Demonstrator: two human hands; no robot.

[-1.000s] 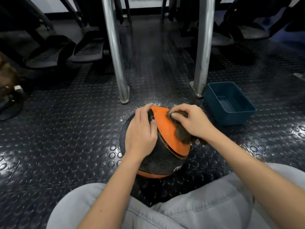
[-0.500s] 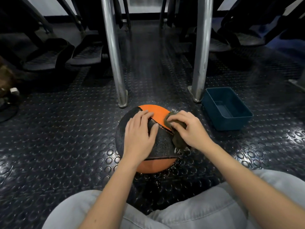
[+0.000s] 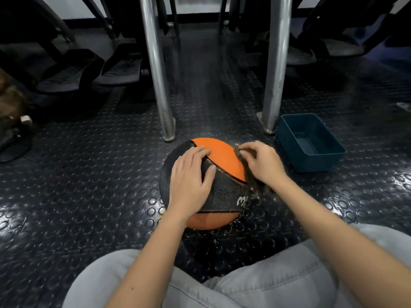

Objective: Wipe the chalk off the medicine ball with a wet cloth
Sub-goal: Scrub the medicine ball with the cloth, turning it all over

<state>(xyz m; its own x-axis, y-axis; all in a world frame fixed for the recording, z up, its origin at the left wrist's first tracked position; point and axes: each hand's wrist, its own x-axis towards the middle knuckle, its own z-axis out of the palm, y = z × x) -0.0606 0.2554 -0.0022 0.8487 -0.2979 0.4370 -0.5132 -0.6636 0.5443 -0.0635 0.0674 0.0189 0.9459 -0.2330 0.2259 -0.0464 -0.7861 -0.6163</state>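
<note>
Here, seen from above my own lap, a medicine ball sits on the studded rubber floor straight ahead of my knees, just in front of two metal posts. The ball is orange with a wide black band running diagonally across its top.

My left hand lies flat on the ball's upper left, fingers spread and nearly straight. It presses down and grasps nothing. My right hand is on the ball's upper right with its fingers curled around a dark cloth, which it holds against the ball where orange meets black. A tail of cloth hangs down the ball's right side.

The relation that matters is that a bare orange panel lies between my two hands, just left of the cloth. I judge the next stroke should go leftward across it, while the left hand keeps the ball from rolling. A ball has no long axis, so only turning it will bring up new surface.

A blue tub stands to the right, nearest my right hand. I cannot tell whether any chalk remains.
</note>
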